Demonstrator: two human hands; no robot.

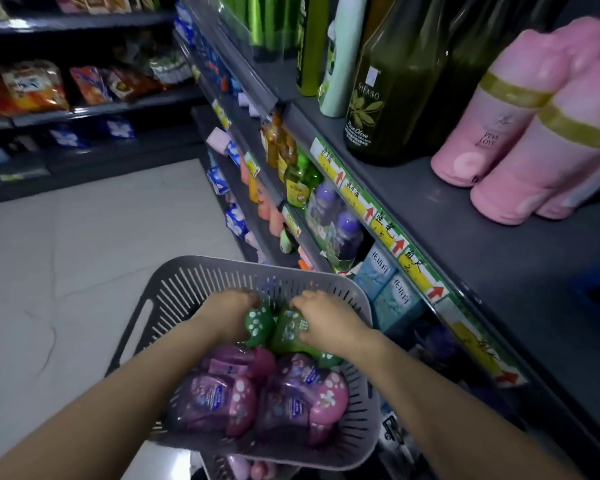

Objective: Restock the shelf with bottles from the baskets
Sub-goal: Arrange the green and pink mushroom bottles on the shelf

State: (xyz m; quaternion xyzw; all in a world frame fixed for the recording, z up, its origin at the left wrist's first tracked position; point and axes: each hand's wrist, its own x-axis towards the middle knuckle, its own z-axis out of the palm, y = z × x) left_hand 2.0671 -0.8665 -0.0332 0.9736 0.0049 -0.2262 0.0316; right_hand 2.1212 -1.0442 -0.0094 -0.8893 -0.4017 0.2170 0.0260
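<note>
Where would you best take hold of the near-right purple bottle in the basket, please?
Probably from above, the only open side: the purple bottle lies flat in the basket, label up, pink cap towards the right wall. Grip across the body's middle, thumb on the near edge, fingers on the far; the rounded cap looks likelier to slip.

The left hand point(231, 315) and right hand point(329, 322) are bare. Behind them the left forearm point(118, 403) and right forearm point(447, 393) are bare too, uncovered as far back as can be seen.
</note>
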